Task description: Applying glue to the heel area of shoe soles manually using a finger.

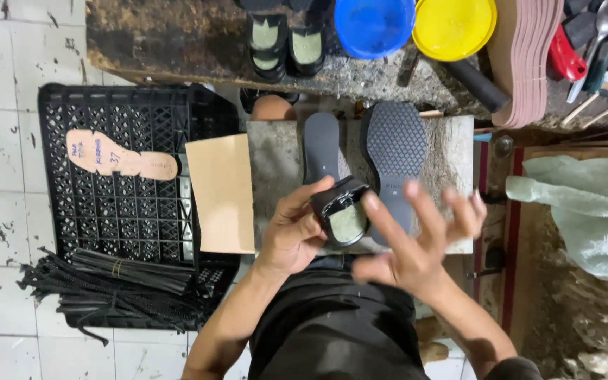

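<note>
Two hands: left hand (291, 236) grips black rubbery heel piece (343, 213), right hand (416, 243) splayed.

Two black soles (321, 146) (395, 144) lie on the stone surface (276, 162). One partly made sandal (343, 211) sits in the left hand (293, 229). Two finished sandals (267, 42) (307, 43) stand beyond, beside two bowls, one blue (373, 24), one yellow (454, 27). One black crate (124, 204) carries one cardboard insole pattern (117, 156).

The rubber shoe sole (394, 151) is dark grey with a diamond grid; the plastic crate (128, 204) is black latticework. One round plastic bowl (373, 24) is blue, the other round plastic bowl (454, 27) yellow. The floor tiles (1, 204) are white, black-stained.
</note>
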